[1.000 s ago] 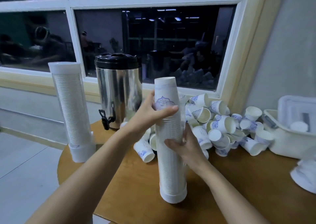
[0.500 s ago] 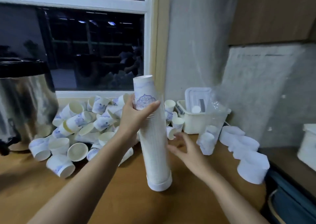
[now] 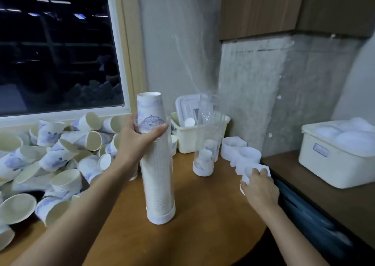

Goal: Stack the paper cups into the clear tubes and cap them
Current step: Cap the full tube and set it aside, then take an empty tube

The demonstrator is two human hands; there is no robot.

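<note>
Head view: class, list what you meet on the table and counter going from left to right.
Pile of loose paper cups → filled tube → nearly empty clear tube → white caps → white bin.

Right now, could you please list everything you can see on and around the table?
full tube: one, clear, packed with white cups, table centre
second tube: one, clear, few cups inside, behind-right
loose paper cups: many, white and blue, heaped left
caps: three, white, table's right edge
basket: one, cream, by the wall
bin: one, white, right shelf
table: one, brown wood
left hand: grips full tube's top
right hand: grips nearest cap
</note>
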